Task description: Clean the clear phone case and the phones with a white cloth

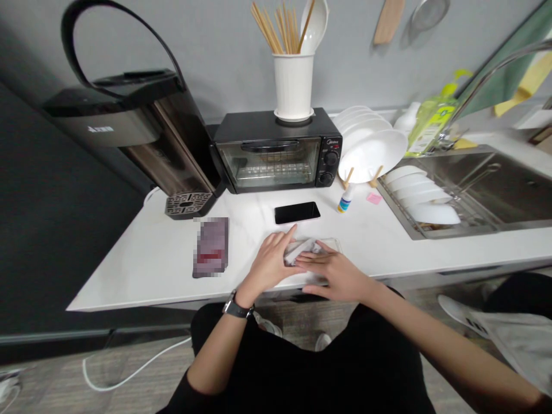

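Touching a white tissue (pixel 302 252) with the right hand (pixel 338 273), over a clear case (pixel 334 245) at six o'clock from the black phone (pixel 297 213). Curving the left hand (pixel 268 261) round the nine o'clock side; cannot tell if gripping with either. Can read "Midea" on the oven (pixel 276 155) at twelve o'clock; cannot read the blue label (pixel 344 204) on the small bottle (pixel 347 194) at one o'clock.
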Demonstrator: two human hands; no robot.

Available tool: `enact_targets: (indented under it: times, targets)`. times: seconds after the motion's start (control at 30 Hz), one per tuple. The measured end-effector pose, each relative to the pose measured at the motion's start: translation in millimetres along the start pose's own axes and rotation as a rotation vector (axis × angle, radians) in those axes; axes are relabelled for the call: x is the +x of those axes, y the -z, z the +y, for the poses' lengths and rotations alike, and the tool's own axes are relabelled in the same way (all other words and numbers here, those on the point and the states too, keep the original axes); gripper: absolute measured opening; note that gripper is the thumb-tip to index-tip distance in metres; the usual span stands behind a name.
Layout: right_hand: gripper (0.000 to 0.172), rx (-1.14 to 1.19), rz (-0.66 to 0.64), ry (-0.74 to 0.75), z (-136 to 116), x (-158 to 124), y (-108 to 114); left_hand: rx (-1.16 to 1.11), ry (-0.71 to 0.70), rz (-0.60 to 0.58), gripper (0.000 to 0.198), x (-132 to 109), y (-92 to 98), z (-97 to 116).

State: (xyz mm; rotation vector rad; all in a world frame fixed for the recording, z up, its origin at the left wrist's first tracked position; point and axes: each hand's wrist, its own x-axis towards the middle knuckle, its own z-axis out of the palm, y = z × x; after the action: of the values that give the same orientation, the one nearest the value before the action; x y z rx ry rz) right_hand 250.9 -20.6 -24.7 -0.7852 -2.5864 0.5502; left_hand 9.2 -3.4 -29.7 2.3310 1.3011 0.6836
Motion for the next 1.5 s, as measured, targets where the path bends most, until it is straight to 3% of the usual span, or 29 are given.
enact_targets:
  times: [0.13,0.3,0.37,0.43,0.57,0.7,0.77,0.87,0.93,1.0,1.17,1.23,1.3,1.4,1.5]
  targets:
    - [0.049,0.003,-0.015,0.031,3.8,29.7,-1.0,0.021,0.028,0.011,0.106,-6.3,2.5,-1.6]
    - [0.047,-0.075,-0.024,-0.08,36.8,-21.5,37.5,0.029,0.049,0.006,0.116,-3.6,0.2,-3.0]
    - [0.048,-0.065,-0.046,-0.085,35.7,-41.2,43.6,0.028,0.034,-0.004,0.12,-0.5,-1.3,-3.1]
    - [0.052,-0.03,-0.063,-0.062,25.8,-43.9,38.3,0.021,0.013,-0.013,0.122,1.8,-1.7,-2.6]
    - [0.057,0.035,-0.077,0.044,6.7,-2.2,11.6,0.024,-0.029,-0.022,0.114,1.0,-0.3,-1.3]
    - [0.05,-0.022,-0.063,0.064,14.2,30.3,6.7,0.05,-0.019,-0.035,0.106,-3.0,-0.2,-2.4]
    - [0.049,-0.052,-0.057,0.033,25.0,20.0,15.6,0.048,0.011,-0.03,0.109,-4.1,-1.0,-3.2]
    - [0.047,-0.091,-0.035,-0.051,37.1,-18.9,32.2,0.03,0.032,-0.009,0.118,-3.4,-2.7,-3.0]
    - [0.047,-0.107,-0.022,-0.105,36.0,-41.1,38.3,0.022,0.023,-0.006,0.122,-1.6,-3.6,-2.2]
    - [0.05,-0.089,-0.021,-0.105,27.2,-46.2,35.6,0.024,0.01,-0.007,0.123,0.2,-4.3,-1.8]
    - [0.049,0.056,-0.04,0.041,5.6,13.2,2.1,0.032,-0.014,-0.014,0.115,-0.5,-4.6,-5.2]
    - [0.045,0.042,-0.043,0.076,9.4,36.1,-5.6,0.025,-0.006,-0.003,0.105,-2.3,-3.6,-7.3]
    - [0.047,-0.02,-0.028,0.078,20.5,40.4,-4.1,0.011,0.018,0.018,0.101,-3.4,-2.4,-8.3]
    - [0.051,-0.131,0.024,0.018,38.6,10.8,11.3,0.009,0.066,0.03,0.105,-2.4,-1.7,-6.4]
    - [0.05,-0.197,0.059,-0.056,40.7,-31.1,26.9,0.032,0.074,0.011,0.11,0.5,-2.5,-2.1]
